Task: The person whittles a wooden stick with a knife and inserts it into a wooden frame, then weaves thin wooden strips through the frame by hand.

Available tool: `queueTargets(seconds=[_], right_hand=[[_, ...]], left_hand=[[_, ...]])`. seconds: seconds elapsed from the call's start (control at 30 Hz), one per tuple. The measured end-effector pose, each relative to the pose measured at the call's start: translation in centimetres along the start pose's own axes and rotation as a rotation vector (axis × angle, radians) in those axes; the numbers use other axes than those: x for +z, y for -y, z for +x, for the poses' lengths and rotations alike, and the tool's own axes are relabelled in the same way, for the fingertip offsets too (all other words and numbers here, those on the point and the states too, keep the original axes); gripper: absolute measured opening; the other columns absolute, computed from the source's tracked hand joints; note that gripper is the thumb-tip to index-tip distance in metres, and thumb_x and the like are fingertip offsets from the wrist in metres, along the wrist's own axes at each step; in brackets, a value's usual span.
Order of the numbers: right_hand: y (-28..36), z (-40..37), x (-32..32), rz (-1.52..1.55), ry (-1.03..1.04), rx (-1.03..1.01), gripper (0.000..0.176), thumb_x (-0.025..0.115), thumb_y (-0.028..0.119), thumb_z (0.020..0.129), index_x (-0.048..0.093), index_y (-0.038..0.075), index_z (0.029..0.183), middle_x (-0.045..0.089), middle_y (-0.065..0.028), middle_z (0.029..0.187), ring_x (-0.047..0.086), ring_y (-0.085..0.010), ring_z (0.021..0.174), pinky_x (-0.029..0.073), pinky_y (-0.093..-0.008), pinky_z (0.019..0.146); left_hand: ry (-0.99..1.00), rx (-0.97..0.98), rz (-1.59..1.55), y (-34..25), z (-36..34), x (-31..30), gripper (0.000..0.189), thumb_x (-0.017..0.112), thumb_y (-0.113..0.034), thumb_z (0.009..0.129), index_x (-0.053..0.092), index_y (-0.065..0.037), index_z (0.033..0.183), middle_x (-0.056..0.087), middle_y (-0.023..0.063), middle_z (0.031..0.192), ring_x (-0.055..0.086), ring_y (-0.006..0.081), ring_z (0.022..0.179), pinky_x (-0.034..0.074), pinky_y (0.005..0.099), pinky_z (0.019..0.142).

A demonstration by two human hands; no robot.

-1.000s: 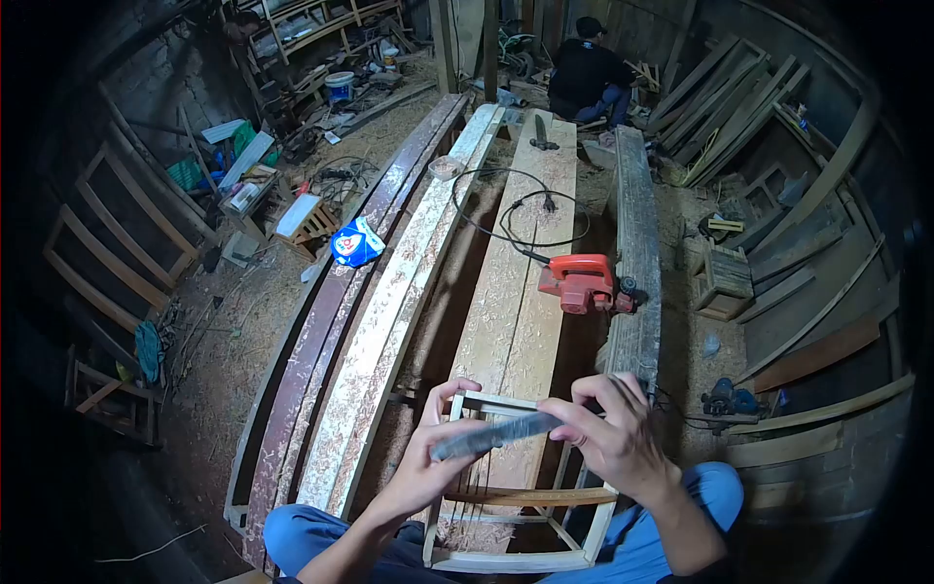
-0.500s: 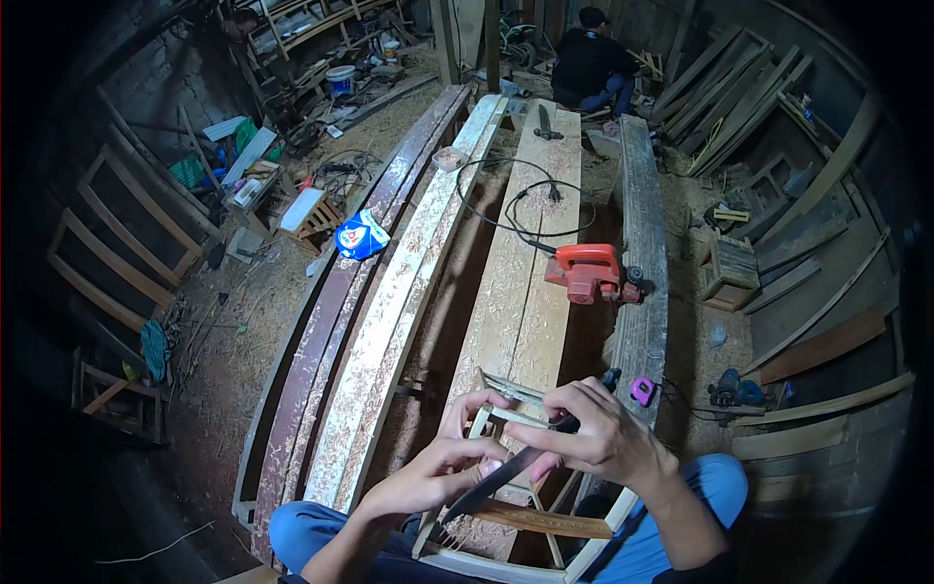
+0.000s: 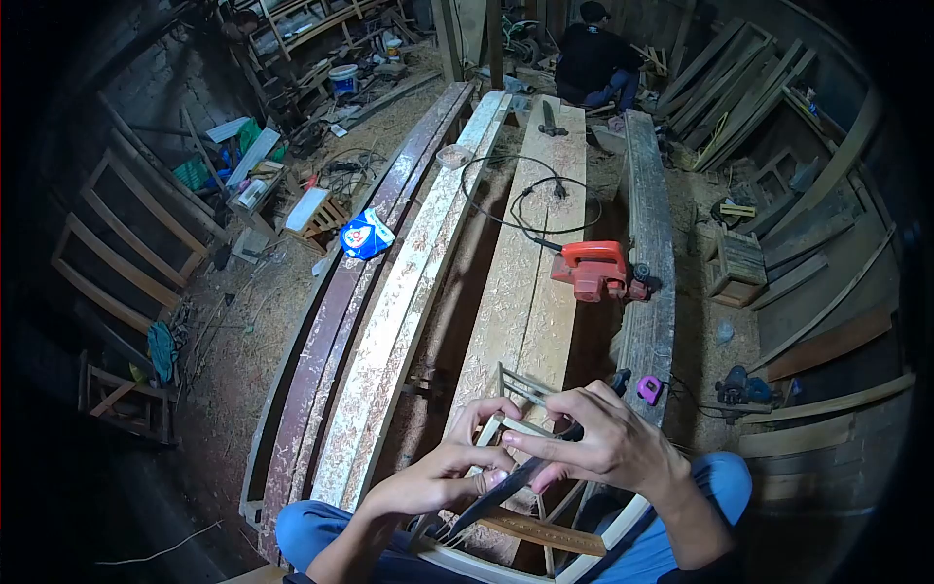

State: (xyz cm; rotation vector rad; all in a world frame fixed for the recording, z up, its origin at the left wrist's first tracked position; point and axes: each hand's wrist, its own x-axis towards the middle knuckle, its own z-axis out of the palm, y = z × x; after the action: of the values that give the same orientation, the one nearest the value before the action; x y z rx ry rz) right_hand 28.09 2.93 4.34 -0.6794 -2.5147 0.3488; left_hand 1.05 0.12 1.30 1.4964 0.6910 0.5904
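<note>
Wooden frame (image 3: 545, 531) is sitting between the person's knees (image 3: 722, 482), over the near end of the pale board (image 3: 511, 311). Dark strip (image 3: 501, 501) is slanting across it, lower end toward the left, upper part running in under the right hand. Right hand (image 3: 613, 443) is bending its fingers nearly closed around the strip, forefinger pointing left toward the frame's upper corner. Left hand (image 3: 465, 462) is curling about half closed, upper fingers reaching to that corner, thumb lying against the strip; can't tell which it's gripping.

Purple tape measure (image 3: 650, 390) is lying on the grey beam (image 3: 650, 224), near the right hand. Red power planer (image 3: 595, 271) is resting farther off, between pale board and beam, cable (image 3: 530, 232) looping over the board. Shavings are covering the boards. Blue-and-white bag (image 3: 365, 236) is lying on the purplish plank (image 3: 326, 341). Another person (image 3: 592, 66) is crouching at the back.
</note>
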Motion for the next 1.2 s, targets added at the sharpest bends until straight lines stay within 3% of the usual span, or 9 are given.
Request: queueTargets(seconds=[0.47, 0.53, 0.63, 0.67, 0.77, 0.83, 0.9, 0.97, 1.2], right_hand=[[-0.1, 0.3, 0.1, -0.024, -0.042, 0.003, 0.055, 0.078, 0.050, 0.076, 0.080, 0.026, 0.126, 0.055, 0.0000, 0.096, 0.055, -0.0170, 0.083, 0.047, -0.0324, 0.074], [-0.1, 0.4, 0.1, -0.029, -0.051, 0.019, 0.055, 0.079, 0.049, 0.077, 0.080, 0.025, 0.125, 0.054, -0.0001, 0.095, 0.055, -0.0170, 0.083, 0.047, -0.0323, 0.073], [-1.2, -0.2, 1.0, 0.044, -0.228, 0.190, 0.047, 0.083, 0.043, 0.082, 0.078, 0.018, 0.122, 0.050, -0.0018, 0.089, 0.054, -0.0167, 0.082, 0.047, -0.0319, 0.069], [-1.6, -0.3, 0.3, 0.000, -0.276, 0.259, 0.047, 0.083, 0.042, 0.082, 0.078, 0.018, 0.122, 0.049, -0.0022, 0.090, 0.053, -0.0167, 0.082, 0.047, -0.0322, 0.069], [-0.4, 0.2, -1.2, 0.019, -0.308, 0.336, 0.046, 0.082, 0.041, 0.084, 0.078, 0.016, 0.122, 0.048, -0.0035, 0.093, 0.053, -0.0180, 0.081, 0.048, -0.0334, 0.070], [0.4, 0.3, -0.6, 0.124, -0.227, 0.200, 0.048, 0.083, 0.042, 0.083, 0.078, 0.017, 0.124, 0.048, -0.0036, 0.092, 0.054, -0.0189, 0.080, 0.049, -0.0341, 0.070], [1.0, 0.8, -1.1, 0.064, -0.131, 0.119, 0.056, 0.083, 0.047, 0.081, 0.078, 0.019, 0.128, 0.051, -0.0038, 0.094, 0.057, -0.0182, 0.082, 0.051, -0.0340, 0.072], [0.8, 0.3, -0.6, 0.066, -0.070, 0.076, 0.057, 0.082, 0.047, 0.081, 0.077, 0.019, 0.130, 0.055, -0.0053, 0.098, 0.060, -0.0189, 0.086, 0.054, -0.0348, 0.075], [0.5, -0.4, 0.1, 0.060, -0.027, 0.082, 0.059, 0.083, 0.045, 0.079, 0.076, 0.025, 0.133, 0.060, -0.0068, 0.108, 0.063, -0.0222, 0.090, 0.051, -0.0357, 0.078]], left_hand=[[0.045, 0.028, -0.012, 0.4, -0.2, 0.0, 0.017, 0.075, -0.019, 0.091, 0.076, -0.006, 0.103, 0.035, 0.0140, 0.156, 0.023, 0.0346, 0.155, 0.011, 0.0511, 0.127], [-0.031, 0.005, -0.094, 0.4, -0.1, 0.2, 0.020, 0.078, -0.029, 0.091, 0.078, -0.010, 0.097, 0.037, 0.0146, 0.150, 0.022, 0.0328, 0.152, 0.008, 0.0534, 0.127], [-0.040, -0.118, -0.227, 0.0, -0.6, 0.9, 0.022, 0.075, -0.030, 0.097, 0.078, -0.009, 0.097, 0.036, 0.0150, 0.152, 0.025, 0.0310, 0.151, 0.010, 0.0536, 0.126], [0.106, -0.254, -0.105, -0.8, -0.5, 0.7, 0.026, 0.071, -0.032, 0.102, 0.078, -0.007, 0.102, 0.036, 0.0137, 0.155, 0.032, 0.0283, 0.147, 0.017, 0.0503, 0.124], [0.106, -0.265, -0.140, 0.3, -0.7, 0.7, 0.032, 0.072, -0.035, 0.100, 0.076, -0.006, 0.115, 0.033, 0.0120, 0.156, 0.033, 0.0274, 0.144, 0.020, 0.0462, 0.123], [-0.032, -0.044, -0.119, -0.2, -0.1, 0.5, 0.028, 0.069, -0.034, 0.101, 0.074, -0.007, 0.106, 0.035, 0.0153, 0.156, 0.024, 0.0329, 0.153, 0.015, 0.0512, 0.125], [0.019, -0.001, -0.037, 0.1, -0.2, -0.3, 0.018, 0.069, -0.009, 0.085, 0.072, -0.007, 0.103, 0.034, 0.0148, 0.155, 0.020, 0.0348, 0.155, 0.014, 0.0519, 0.126], [-0.002, -0.013, -0.060, 0.2, -0.2, -0.1, 0.024, 0.068, -0.003, 0.080, 0.072, -0.008, 0.103, 0.033, 0.0139, 0.156, 0.020, 0.0356, 0.155, 0.014, 0.0514, 0.127], [0.030, 0.008, 0.040, 0.2, -0.1, -0.1, 0.025, 0.071, -0.002, 0.080, 0.072, -0.008, 0.104, 0.033, 0.0133, 0.157, 0.019, 0.0355, 0.156, 0.014, 0.0504, 0.127]])
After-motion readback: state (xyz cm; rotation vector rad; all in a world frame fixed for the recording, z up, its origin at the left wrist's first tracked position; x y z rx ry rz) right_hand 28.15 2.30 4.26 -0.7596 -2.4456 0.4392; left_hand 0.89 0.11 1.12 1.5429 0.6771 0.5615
